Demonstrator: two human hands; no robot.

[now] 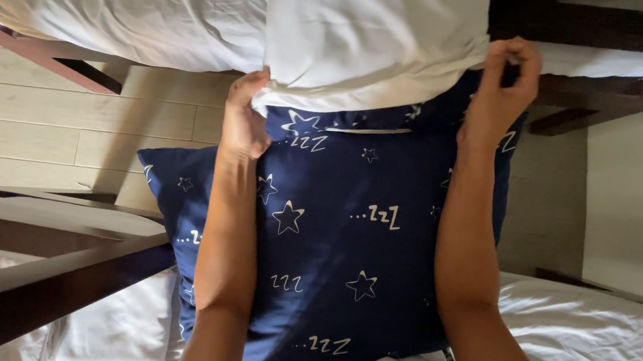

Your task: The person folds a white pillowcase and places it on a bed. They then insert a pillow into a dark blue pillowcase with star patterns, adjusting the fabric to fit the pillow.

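I am looking down on a white-sheeted bed [597, 343] in the lower frame, with a second white mattress [122, 8] lying across the top. Between them, a navy star-patterned pillow [347, 243] is standing against my forearms, its upper end sitting inside a white pillowcase [369, 40]. My left hand [243, 118] is gripping the pillowcase's open edge, fingers curled over the cloth. My right hand [503, 88] is pinching the opposite edge, fingers pressed together.
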